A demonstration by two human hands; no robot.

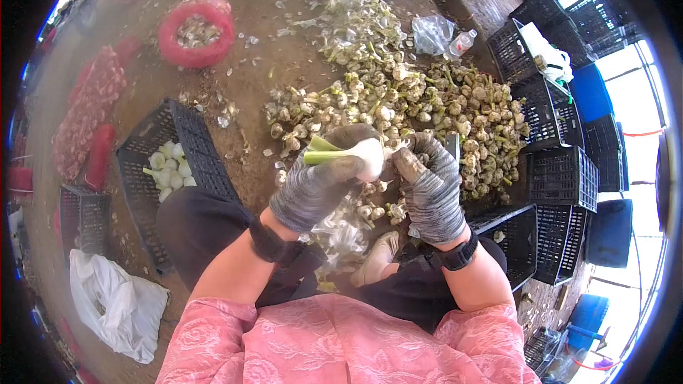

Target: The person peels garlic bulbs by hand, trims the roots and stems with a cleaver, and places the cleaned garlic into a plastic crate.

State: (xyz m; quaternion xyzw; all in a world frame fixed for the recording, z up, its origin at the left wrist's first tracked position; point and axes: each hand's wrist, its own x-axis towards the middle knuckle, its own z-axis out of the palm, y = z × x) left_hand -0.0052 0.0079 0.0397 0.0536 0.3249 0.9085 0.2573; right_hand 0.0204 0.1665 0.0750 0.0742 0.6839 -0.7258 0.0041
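My left hand (pixel 320 188), in a grey knit glove, is closed around a white garlic bulb (pixel 369 159) with a cut green stalk pointing left. Thumb and fingers of my gloved right hand (pixel 432 188) pinch the wispy roots at the bulb's right end. A flat grey piece (pixel 453 145), perhaps a blade, sticks up behind the right hand; whether that hand grips it is hidden. Beyond both hands spreads a large heap of untrimmed garlic (pixel 398 99). Loose papery skins (pixel 341 235) lie below them, between my legs.
A black crate (pixel 206 153) with clean white bulbs stands at my left. Red mesh sacks (pixel 92 110) and an open mesh bag (pixel 167 34) lie farther left. Stacked black crates (pixel 562 178) line the right side. A white plastic bag (pixel 117 306) lies lower left; a bottle (pixel 462 43) stands beyond the heap.
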